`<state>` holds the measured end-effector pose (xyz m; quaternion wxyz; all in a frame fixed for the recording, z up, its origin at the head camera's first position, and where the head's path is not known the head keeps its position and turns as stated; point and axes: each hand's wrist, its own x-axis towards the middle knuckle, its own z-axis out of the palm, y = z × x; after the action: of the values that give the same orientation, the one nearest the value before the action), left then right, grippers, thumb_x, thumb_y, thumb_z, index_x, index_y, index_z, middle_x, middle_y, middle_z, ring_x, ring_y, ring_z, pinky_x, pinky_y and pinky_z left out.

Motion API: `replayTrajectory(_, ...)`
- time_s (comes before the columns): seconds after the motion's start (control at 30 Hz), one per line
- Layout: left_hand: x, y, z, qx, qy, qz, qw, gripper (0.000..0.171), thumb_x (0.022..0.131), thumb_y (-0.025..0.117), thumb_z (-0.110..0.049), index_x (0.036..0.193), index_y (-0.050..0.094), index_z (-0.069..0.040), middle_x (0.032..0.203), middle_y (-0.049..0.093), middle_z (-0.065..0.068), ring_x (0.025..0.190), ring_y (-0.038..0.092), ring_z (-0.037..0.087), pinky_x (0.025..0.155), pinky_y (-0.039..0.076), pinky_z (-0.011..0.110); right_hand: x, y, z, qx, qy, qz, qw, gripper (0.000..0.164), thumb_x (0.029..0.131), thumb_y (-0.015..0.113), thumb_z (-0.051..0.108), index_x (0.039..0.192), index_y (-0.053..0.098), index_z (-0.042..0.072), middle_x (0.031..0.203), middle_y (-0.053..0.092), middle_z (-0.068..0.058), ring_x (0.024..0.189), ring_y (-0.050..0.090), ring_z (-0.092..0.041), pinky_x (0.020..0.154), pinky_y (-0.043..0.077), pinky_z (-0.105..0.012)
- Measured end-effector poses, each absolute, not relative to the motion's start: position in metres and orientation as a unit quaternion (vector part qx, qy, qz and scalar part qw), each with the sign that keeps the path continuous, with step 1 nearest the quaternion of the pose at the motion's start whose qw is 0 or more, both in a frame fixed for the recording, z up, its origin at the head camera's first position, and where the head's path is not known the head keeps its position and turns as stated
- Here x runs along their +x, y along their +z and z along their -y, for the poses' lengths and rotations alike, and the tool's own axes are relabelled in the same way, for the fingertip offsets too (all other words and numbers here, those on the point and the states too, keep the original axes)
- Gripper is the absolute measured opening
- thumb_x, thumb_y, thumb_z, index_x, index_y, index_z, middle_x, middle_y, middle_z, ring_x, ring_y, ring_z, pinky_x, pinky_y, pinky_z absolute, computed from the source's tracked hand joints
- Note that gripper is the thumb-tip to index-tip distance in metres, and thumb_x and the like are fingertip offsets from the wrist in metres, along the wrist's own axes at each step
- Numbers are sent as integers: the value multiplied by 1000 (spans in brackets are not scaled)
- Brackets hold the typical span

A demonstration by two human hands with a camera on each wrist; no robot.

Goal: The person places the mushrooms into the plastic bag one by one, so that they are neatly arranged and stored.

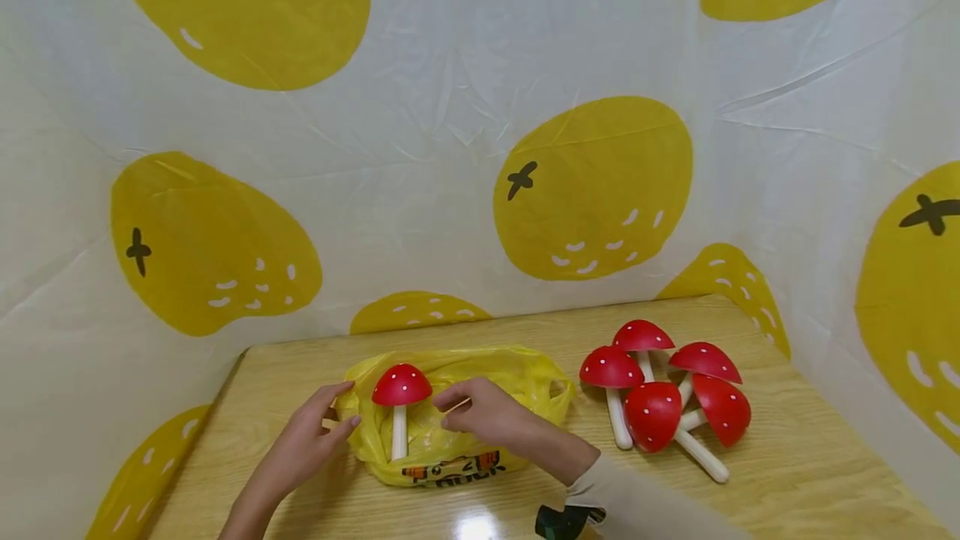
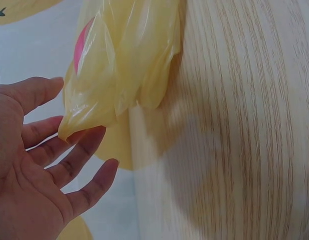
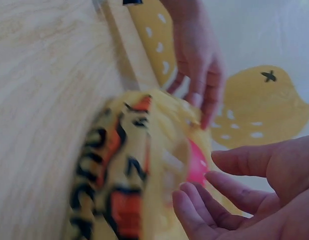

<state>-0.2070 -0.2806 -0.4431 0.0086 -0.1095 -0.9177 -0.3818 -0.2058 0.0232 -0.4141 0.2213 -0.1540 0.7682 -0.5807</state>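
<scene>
A yellow plastic bag (image 1: 525, 373) with printed black letters lies spread on the table, its mouth facing up. Inside it rests one toy mushroom (image 1: 401, 387) with a red, white-dotted cap and a pale stem. At the bag's left edge is my left hand (image 1: 318, 432); in the left wrist view its fingers (image 2: 77, 155) touch a corner of the plastic while the thumb stands apart. My right hand (image 1: 487, 415) hovers over the bag just right of the mushroom, fingers loosely bent and holding nothing. The right wrist view is blurred.
Several more red-capped mushrooms (image 1: 652, 415) lie in a cluster on the wooden table (image 1: 810, 473), to the right of the bag. A white cloth (image 1: 427, 215) printed with large yellow fruit hangs behind the table and along its sides.
</scene>
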Motion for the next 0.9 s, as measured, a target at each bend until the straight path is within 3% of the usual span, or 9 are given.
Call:
replayTrajectory(0.53,-208,-444,284,-113,-393,912,8,53,94,73,-13,141,53,3,134,58,19,97,60,22,72,56,24,-212,-393,-97,-181,-551,-796,172,28,96,65,5,123,67,-3,113,68,-11,99,65,-29,89,57,-38)
replayTrajectory(0.9,-210,-445,285,-124,-390,912,15,52,94,73,-13,140,54,3,133,59,19,96,61,22,71,56,23,-209,-388,-124,-167,-536,-811,167,29,96,67,5,124,66,-3,112,68,-11,96,63,-23,85,56,-32)
